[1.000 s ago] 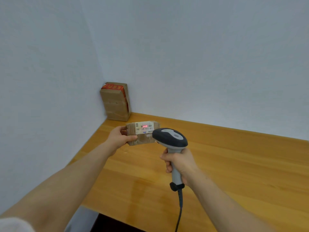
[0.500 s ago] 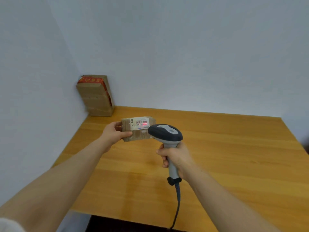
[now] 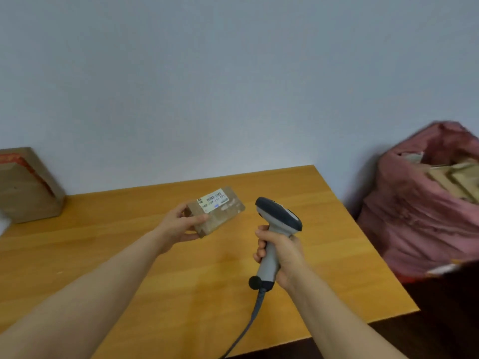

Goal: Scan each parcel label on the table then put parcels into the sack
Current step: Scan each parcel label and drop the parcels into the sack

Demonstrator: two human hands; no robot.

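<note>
In the head view I saw the left hand (image 3: 181, 225) pinching a small brown cardboard parcel (image 3: 223, 213) at frame centre, its white label (image 3: 213, 200) facing up, over the orange wooden surface (image 3: 155, 281). The right hand (image 3: 283, 255) was wrapped round a grey handheld scanner (image 3: 278, 220) just right of it. A pink sack (image 3: 414, 218) holding boxes stood at far right, and a larger brown box (image 3: 26, 190) at the left edge.

Plain pale grey-blue wall (image 3: 233, 73) fills 12 o'clock half. Wooden table (image 3: 168, 294), honey-toned, spans 6 to 9 o'clock. Dark floor (image 3: 445, 332) at 4 o'clock. Soft even light.
</note>
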